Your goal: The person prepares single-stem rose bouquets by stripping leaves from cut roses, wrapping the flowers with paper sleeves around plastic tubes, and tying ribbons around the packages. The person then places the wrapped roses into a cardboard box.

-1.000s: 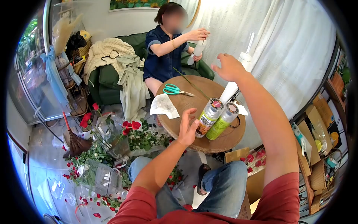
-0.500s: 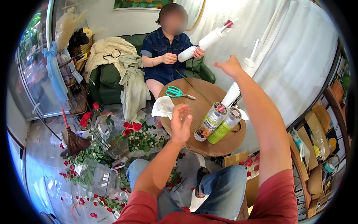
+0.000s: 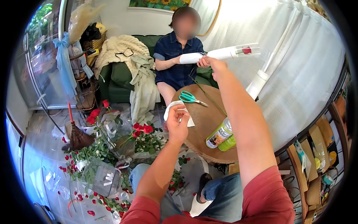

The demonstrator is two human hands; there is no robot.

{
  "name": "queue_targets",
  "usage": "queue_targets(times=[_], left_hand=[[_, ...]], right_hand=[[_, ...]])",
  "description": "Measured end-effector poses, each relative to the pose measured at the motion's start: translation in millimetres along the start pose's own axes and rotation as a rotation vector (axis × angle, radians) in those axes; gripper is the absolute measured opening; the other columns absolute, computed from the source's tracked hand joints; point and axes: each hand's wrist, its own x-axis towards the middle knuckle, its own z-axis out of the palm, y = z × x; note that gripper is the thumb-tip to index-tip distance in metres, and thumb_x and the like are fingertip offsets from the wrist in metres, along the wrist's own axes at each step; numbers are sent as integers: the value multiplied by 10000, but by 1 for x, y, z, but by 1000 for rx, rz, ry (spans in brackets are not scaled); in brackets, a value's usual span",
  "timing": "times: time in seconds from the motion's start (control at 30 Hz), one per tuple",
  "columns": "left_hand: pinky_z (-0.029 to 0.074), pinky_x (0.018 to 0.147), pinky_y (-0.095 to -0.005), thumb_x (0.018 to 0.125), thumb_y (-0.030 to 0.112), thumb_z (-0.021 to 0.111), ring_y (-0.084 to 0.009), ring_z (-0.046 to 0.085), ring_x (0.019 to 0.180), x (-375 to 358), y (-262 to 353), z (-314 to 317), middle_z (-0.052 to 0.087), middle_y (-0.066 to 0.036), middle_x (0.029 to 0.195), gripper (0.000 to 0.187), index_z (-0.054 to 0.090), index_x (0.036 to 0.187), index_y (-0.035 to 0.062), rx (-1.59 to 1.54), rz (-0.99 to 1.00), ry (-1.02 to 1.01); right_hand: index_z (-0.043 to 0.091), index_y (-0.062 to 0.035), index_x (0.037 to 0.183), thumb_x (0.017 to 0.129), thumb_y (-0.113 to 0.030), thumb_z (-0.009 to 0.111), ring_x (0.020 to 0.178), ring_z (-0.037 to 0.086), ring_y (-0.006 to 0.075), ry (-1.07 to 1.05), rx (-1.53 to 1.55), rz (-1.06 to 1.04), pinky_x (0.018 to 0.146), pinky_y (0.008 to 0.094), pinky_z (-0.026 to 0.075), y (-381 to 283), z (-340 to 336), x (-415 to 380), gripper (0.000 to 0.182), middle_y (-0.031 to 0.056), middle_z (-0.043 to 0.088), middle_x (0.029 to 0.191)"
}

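My right hand (image 3: 218, 68) reaches out at the white-wrapped rose (image 3: 223, 53), close against the other person's hand (image 3: 203, 62). Most of its fingers are hidden behind the back of the hand. With its fingers loosely bent and apart, my left hand (image 3: 178, 120) hangs empty in front of a white tissue (image 3: 189, 120). Teal-handled scissors (image 3: 187, 97) lie on the round wooden table (image 3: 197, 127), beside a long green stem (image 3: 210, 98). Two spray cans (image 3: 220, 135) stand at its near right side, partly behind my right forearm.
Another person (image 3: 179, 52) sits on a green sofa (image 3: 112, 84) across the table. Roses and leaves (image 3: 149, 142), loose petals, a clear container (image 3: 106, 179) and a broom (image 3: 79, 138) are on the floor at left. Shelves (image 3: 317, 149) stand at right.
My right hand has moved up and left to the wrapped rose, which now lies closer to level. My left hand's fingers have curled a little. The view has shifted.
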Motion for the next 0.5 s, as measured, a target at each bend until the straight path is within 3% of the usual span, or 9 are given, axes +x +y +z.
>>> queue_targets(times=[0.07, 0.37, 0.5], left_hand=[[504, 891, -293, 932, -22, 634, -135, 631, 938, 0, 0, -6, 641, -70, 1121, 306, 559, 1226, 14, 2, -25, 9], [504, 870, -289, 904, -39, 628, -127, 613, 923, 1, 16, -12, 639, -62, 1143, 312, 568, 1205, 15, -11, -48, 6], [501, 860, -285, 892, -57, 619, -119, 599, 915, 1, 18, -15, 639, -61, 1144, 320, 569, 1199, 17, -36, -64, 9]], right_hand=[[571, -43, 1379, 805, -305, 881, 1393, 462, 315, -29, -11, 87, 1133, 595, 291, 4, 10, -7, 703, 196, 534, 1493], [542, -89, 1409, 833, -302, 855, 1440, 429, 337, 59, -4, 118, 1193, 626, 226, 21, 28, 3, 689, 201, 520, 1509], [627, -110, 1308, 866, -280, 827, 1425, 452, 293, 79, 8, 115, 1192, 634, 210, 44, 26, 23, 513, 121, 606, 1430]])
